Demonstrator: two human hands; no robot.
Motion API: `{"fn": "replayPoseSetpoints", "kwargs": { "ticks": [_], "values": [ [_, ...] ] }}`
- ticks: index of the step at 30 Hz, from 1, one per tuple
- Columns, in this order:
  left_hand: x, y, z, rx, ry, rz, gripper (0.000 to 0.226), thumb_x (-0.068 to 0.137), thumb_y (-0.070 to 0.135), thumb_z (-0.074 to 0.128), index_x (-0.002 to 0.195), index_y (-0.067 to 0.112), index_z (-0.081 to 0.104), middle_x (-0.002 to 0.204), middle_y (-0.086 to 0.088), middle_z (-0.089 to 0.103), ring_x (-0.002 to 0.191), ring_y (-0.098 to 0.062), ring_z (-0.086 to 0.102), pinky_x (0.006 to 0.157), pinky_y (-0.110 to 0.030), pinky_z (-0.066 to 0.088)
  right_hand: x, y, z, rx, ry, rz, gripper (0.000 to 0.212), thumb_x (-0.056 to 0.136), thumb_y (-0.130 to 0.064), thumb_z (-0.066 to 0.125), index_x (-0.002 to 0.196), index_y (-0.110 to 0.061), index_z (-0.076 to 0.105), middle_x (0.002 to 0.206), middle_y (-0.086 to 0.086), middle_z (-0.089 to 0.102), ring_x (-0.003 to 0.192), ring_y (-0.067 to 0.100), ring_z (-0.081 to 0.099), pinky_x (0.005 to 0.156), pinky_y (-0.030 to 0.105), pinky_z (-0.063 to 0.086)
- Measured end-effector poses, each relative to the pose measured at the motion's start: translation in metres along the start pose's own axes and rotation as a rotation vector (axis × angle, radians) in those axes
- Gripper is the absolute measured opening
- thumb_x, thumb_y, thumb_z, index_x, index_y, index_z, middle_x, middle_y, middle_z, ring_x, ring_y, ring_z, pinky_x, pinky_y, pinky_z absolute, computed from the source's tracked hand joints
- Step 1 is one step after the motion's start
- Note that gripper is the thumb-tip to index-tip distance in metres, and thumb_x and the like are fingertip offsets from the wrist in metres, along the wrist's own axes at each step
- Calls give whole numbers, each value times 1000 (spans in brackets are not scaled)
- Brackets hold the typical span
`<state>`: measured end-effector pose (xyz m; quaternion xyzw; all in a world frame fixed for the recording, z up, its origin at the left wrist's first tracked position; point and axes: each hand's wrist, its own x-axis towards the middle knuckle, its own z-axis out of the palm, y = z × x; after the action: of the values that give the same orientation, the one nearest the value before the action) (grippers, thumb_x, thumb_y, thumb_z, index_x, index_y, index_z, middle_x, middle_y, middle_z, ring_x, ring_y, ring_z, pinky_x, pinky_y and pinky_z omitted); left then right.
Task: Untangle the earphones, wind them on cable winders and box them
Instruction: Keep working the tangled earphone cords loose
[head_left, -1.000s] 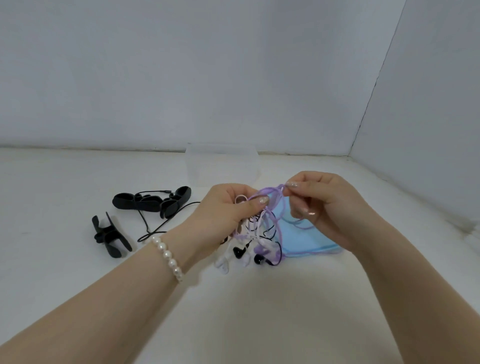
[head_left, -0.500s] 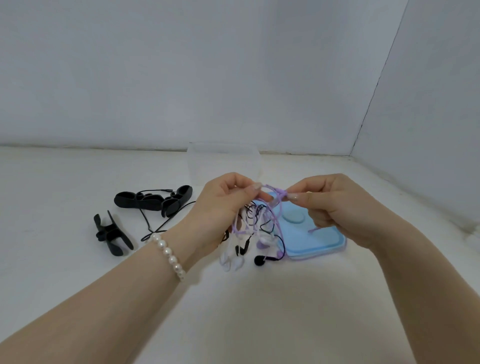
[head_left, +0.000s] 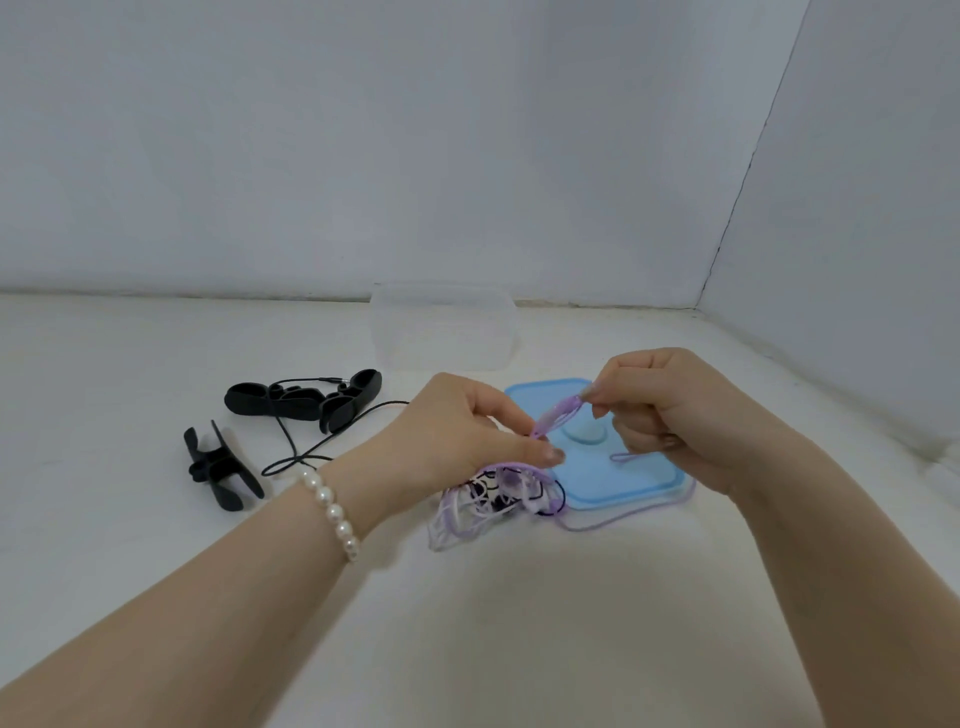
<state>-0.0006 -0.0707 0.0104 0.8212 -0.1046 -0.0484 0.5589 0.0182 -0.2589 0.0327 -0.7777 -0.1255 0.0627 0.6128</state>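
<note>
The left hand pinches a thin purple earphone cable where it leaves the knotted bundle of purple, white and black earphones, and the right hand grips the same cable's far end between thumb and forefinger. Compared with half a second ago, the two hands have drawn apart and dropped: the short knot held between them has stretched into a taut purple run, the bundle now rests on the white counter, and a slack purple length trails round the near edge of the flat blue plastic lid. That suggests the purple pair is coming free, though most of the tangle remains. The two black plastic cable winders lie to the left, one with a black cord beside it, and the clear plastic box stands open behind, nothing visible in it.
</note>
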Motion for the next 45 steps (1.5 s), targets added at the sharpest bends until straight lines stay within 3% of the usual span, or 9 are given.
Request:
{"fn": "replayPoseSetpoints", "kwargs": {
  "ticks": [9, 12, 17, 23, 25, 28, 34, 39, 45],
  "values": [
    [12, -5, -12, -505, 212, -81, 26, 81, 7, 62, 57, 6, 70, 71, -14, 61, 61, -20, 52, 61, -25, 41, -1, -1, -13, 470, -53, -28, 28, 50, -13, 61, 49, -11, 33, 32, -4, 20, 33, 10, 16, 42, 23, 14],
    [7, 1, -9, -468, 123, -91, 23, 90, 16, 54, 82, -3, 65, 45, -5, 49, 38, -9, 40, 42, -16, 32, 7, 4, -14, 558, 195, -42, 20, 78, -15, 57, 64, -9, 46, 36, -2, 25, 34, 12, 23, 41, 22, 20],
    [9, 0, -10, -528, 77, -115, 36, 98, 22, 40, 85, -4, 61, 27, 8, 31, 25, -6, 29, 33, -14, 26, 21, 25, -18, -338, 661, -88, 25, 91, -20, 57, 67, -15, 61, 43, -10, 52, 49, 11, 46, 51, 25, 31],
    [4, 6, -8, -586, 4, -90, 44, 102, 26, 28, 107, -8, 56, 26, 3, 41, 23, -4, 41, 31, -10, 31, 23, 35, -1, -794, 350, 110, 16, 88, -27, 54, 97, -28, 67, 101, 1, 62, 104, 26, 53, 84, 34, 44],
    [4, 7, -6, -591, -22, -55, 47, 102, 27, 26, 116, -8, 53, 28, 3, 44, 25, -2, 43, 32, -9, 32, 17, 25, 10, -689, 364, -38, 23, 85, -49, 58, 99, -33, 67, 109, -5, 60, 117, 20, 48, 99, 40, 37],
    [6, 3, -8, -565, -3, -31, 48, 101, 32, 26, 111, -2, 58, 34, 3, 51, 36, -4, 52, 40, -12, 40, -2, 1, 29, -396, 184, -131, 37, 52, -70, 60, 63, -36, 66, 92, -13, 61, 95, 4, 56, 80, 23, 39],
    [9, -1, -10, -469, 33, -8, 46, 98, 39, 32, 107, 5, 63, 28, 6, 38, 29, -4, 39, 42, -17, 36, 0, 2, 30, -359, -8, -106, 11, 74, -19, 77, 65, -21, 71, 62, -6, 63, 57, 0, 51, 64, 15, 37],
    [12, -8, -16, -231, 8, 3, 51, 54, 45, 80, 92, 11, 74, 53, -4, 56, 50, -14, 40, 50, -20, 33, 1, 3, 12, -65, 49, -101, 19, 87, -14, 59, 73, -9, 70, 73, 5, 72, 70, 13, 66, 75, 28, 48],
    [18, -14, -25, -44, 21, -64, 61, 54, -5, 78, 101, 29, 61, 101, 3, 68, 57, -11, 53, 43, -20, 31, 5, -2, 6, 553, 80, -65, 38, 95, -16, 37, 58, -11, 42, 67, 14, 68, 69, 28, 69, 68, 33, 54]
  ]
}}
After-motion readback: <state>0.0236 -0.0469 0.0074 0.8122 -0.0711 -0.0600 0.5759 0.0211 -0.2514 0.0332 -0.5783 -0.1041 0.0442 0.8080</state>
